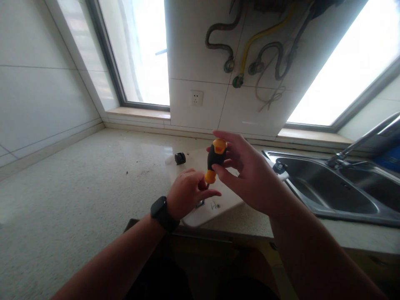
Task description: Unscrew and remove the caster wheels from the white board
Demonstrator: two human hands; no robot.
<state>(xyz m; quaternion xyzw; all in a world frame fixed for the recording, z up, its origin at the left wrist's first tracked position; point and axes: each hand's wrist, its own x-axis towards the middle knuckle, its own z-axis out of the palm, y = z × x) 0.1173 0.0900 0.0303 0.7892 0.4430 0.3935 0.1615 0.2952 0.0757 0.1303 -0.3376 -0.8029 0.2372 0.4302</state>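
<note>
My right hand (250, 171) is wrapped loosely round the orange and black handle of a screwdriver (216, 156), which stands nearly upright with its shaft downward. My left hand (187, 191) is closed beside the lower end of the screwdriver, thumb stretched out past the shaft. Whatever its curled fingers hold is hidden. Both hands are over a white panel (198, 217) lying on the countertop, with small holes and a mark near its front edge. At its far left corner sits a black caster (180, 158). Another black caster-like part (279, 166) shows by my right wrist.
A speckled countertop (78, 208) runs along the wall. To the right is a double steel sink (328, 189) with a tap (353, 146). On the tiled wall are a socket (196, 98) and flexible hoses (218, 46) with valves, between two bright windows.
</note>
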